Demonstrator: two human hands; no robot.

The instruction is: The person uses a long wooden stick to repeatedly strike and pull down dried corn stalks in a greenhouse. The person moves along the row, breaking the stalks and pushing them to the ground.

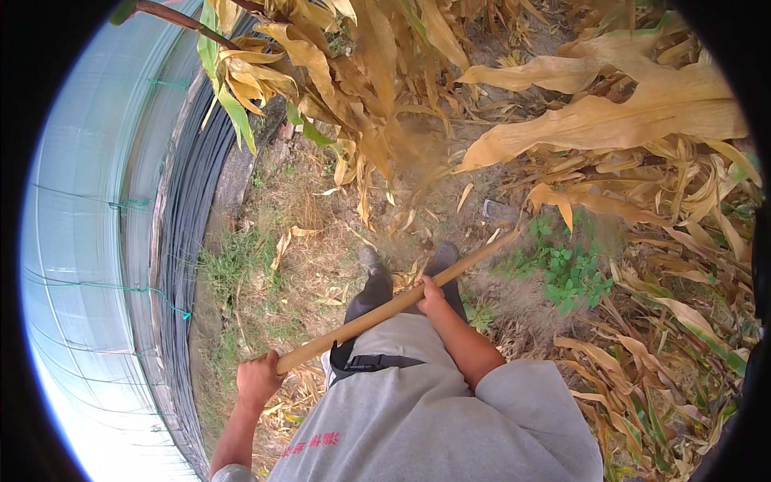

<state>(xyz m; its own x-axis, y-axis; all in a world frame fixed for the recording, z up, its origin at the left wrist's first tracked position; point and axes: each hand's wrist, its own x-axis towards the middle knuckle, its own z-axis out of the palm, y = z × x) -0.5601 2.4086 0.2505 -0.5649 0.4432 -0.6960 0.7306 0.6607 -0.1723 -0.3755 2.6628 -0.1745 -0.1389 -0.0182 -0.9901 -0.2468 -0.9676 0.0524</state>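
A long wooden tool handle [361,323] slants across the front of my body, from lower left to upper right. My left hand [260,376] is closed around its near end, beside my hip. Further along the shaft, my right hand [430,295] grips it in front of my thighs. At the far end, near dry leaves and a green weed, lies a small flat greyish piece [501,211]; I cannot tell whether it is the tool's head. My shoes stand on the soil just beyond the shaft.
Dry corn plants [626,120] with yellowed leaves crowd the top and right. Green weeds [572,274] grow right of the shaft's far end. Along the left runs a plastic-sheeted greenhouse wall [78,241] with green ties and a dark bundled strip [181,241] at its foot.
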